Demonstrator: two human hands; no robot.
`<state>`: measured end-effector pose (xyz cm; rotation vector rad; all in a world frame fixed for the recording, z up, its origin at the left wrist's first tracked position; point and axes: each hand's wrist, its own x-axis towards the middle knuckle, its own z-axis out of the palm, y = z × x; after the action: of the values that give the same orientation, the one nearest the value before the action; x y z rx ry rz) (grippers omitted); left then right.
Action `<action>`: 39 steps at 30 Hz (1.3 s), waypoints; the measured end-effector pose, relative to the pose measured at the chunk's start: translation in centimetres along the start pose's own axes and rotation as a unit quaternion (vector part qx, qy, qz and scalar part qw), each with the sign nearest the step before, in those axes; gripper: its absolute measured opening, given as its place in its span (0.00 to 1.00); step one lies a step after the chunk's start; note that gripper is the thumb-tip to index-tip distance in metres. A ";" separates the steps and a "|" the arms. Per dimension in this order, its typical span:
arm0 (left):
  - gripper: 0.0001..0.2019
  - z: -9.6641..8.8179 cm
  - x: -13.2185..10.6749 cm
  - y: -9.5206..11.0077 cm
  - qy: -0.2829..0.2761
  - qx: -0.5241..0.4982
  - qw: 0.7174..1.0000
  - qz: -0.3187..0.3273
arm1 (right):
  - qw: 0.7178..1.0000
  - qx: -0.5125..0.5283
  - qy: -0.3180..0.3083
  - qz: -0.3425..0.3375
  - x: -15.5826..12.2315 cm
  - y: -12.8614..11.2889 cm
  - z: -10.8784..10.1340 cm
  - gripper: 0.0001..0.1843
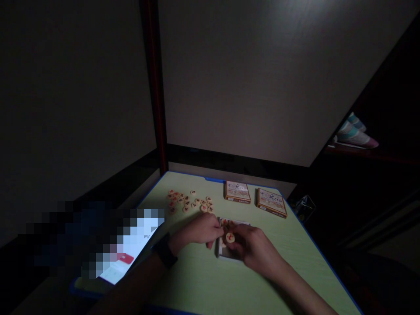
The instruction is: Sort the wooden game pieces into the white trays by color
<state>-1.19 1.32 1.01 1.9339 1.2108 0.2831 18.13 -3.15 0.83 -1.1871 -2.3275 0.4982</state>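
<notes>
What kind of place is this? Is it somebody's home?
It's probably a dim corner of a room at home, though I can't be sure. There's a small green table with a blue edge, plain walls close around it, and round pieces like a board game's.

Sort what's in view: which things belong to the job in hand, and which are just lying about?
Seemingly in use:
right hand
piece in its grip
left hand
tray
loose pieces

Seemingly lying about:
left box
right box
lit screen
</notes>
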 end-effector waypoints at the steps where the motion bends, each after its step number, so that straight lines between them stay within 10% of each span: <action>1: 0.18 0.0 0.0 0.0 0.000 -0.004 1.000 -0.002 | 1.000 -0.002 0.000 -0.004 0.0 0.1 0.1 0.12; 24: 0.12 0.0 -0.3 -0.6 -0.041 -0.026 0.999 0.010 | 1.000 0.011 0.008 0.026 0.3 2.1 3.3 0.09; 28: 0.15 -1.4 0.0 -0.3 0.050 0.009 0.998 0.025 | 0.999 -0.004 0.023 0.023 0.1 2.0 3.0 0.07; 33: 0.14 -4.0 1.0 -1.6 0.363 0.137 0.920 -0.057 | 0.994 0.020 0.104 0.000 0.1 2.0 2.0 0.06; 39: 0.09 -4.1 1.5 -4.5 0.275 0.250 0.927 0.043 | 0.961 -0.022 0.274 -0.007 0.8 3.5 0.3 0.12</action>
<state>-5.68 5.57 -0.02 2.4486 1.6833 0.6470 19.85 -0.56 -1.05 -1.1492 -1.8717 0.0880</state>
